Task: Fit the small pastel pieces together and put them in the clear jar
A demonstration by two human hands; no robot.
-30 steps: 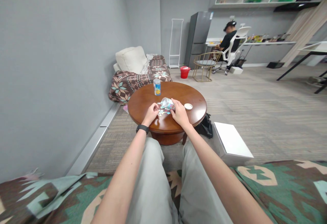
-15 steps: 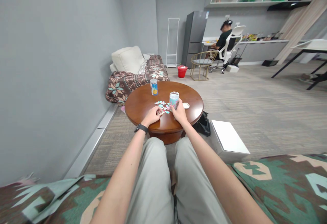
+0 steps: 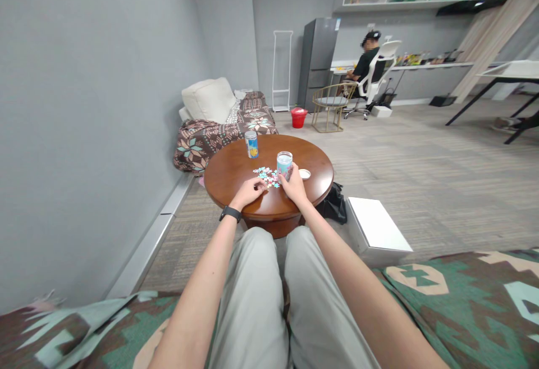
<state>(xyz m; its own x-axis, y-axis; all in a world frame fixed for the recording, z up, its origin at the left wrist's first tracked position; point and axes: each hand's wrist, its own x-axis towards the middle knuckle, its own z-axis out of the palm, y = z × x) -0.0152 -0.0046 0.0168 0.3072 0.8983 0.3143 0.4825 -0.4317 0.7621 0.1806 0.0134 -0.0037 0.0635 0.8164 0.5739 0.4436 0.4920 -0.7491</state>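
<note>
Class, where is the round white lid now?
In the head view, the round white lid lies on the brown wooden table, just right of the right hand.

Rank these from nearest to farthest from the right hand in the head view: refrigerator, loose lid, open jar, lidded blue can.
1. Open jar: in the right hand.
2. Loose lid: just right.
3. Lidded blue can: table's far left.
4. Refrigerator: background.

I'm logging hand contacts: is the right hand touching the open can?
Touching: the head view shows the right hand gripping the open can by its side.
</note>
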